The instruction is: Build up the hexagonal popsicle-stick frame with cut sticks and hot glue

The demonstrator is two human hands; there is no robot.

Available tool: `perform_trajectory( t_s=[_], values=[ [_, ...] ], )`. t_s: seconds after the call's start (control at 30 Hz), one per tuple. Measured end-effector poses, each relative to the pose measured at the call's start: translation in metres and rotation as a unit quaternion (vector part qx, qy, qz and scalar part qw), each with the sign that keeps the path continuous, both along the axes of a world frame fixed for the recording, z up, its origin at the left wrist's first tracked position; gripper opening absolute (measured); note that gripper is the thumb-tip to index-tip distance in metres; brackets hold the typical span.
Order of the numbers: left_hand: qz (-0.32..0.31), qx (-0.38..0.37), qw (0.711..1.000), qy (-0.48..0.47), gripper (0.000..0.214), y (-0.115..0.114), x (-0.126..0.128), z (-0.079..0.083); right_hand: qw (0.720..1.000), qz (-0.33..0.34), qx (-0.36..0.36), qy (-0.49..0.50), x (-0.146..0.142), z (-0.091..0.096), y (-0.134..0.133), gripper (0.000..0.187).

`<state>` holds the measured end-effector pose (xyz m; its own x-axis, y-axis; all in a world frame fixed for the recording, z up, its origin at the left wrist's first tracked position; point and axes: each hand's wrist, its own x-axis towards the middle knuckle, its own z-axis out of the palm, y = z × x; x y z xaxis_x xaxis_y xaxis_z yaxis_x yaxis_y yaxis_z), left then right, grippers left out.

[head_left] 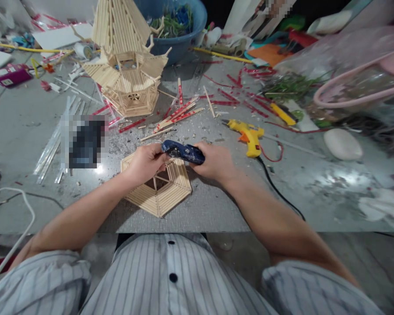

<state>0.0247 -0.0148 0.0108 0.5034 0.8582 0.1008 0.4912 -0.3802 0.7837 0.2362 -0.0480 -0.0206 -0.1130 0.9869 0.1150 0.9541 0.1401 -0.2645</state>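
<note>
My right hand (213,162) is closed around a dark blue hand tool (183,152) with worn, scuffed sides; its exact kind does not show. At the tool's left end, the fingers of my left hand (145,164) are pinched together, and whatever they hold is hidden. Both hands are over a hexagonal panel (159,203) of pale wooden sticks, which lies flat on the table with spokes across its dark middle opening. Behind them stands a tiered pagoda model (121,65) of the same sticks. Loose sticks with red wrappers (179,114) lie just beyond my hands.
A yellow glue gun (248,135) with a black cord lies right of my hands. Clear plastic strips (57,140) and a blurred dark object (85,142) are on the left. Farther back are a blue basin (180,48), a yellow cutter knife (283,114) and a pink-rimmed container (357,103).
</note>
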Motion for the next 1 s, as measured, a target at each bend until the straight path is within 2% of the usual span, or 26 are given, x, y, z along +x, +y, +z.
perform_trajectory(
  t_s=[0.37, 0.57, 0.73, 1.0],
  values=[
    [0.020, -0.041, 0.999, -0.020, 0.018, 0.001, 0.001, -0.002, 0.999, -0.019, 0.017, -0.030, -0.001, -0.004, 0.000, 0.023],
    [0.015, 0.015, 0.997, -0.076, 0.013, 0.006, 0.000, -0.010, 0.997, 0.020, 0.070, 0.032, 0.005, -0.006, 0.005, 0.043],
    [0.032, 0.055, 0.996, -0.064, 0.016, 0.008, -0.002, -0.015, 0.997, 0.045, 0.051, 0.041, 0.007, -0.004, 0.006, 0.044],
    [0.035, 0.064, 0.996, -0.045, 0.022, 0.006, 0.000, -0.009, 0.996, 0.057, 0.050, 0.043, 0.004, -0.005, 0.002, 0.046]
  ],
)
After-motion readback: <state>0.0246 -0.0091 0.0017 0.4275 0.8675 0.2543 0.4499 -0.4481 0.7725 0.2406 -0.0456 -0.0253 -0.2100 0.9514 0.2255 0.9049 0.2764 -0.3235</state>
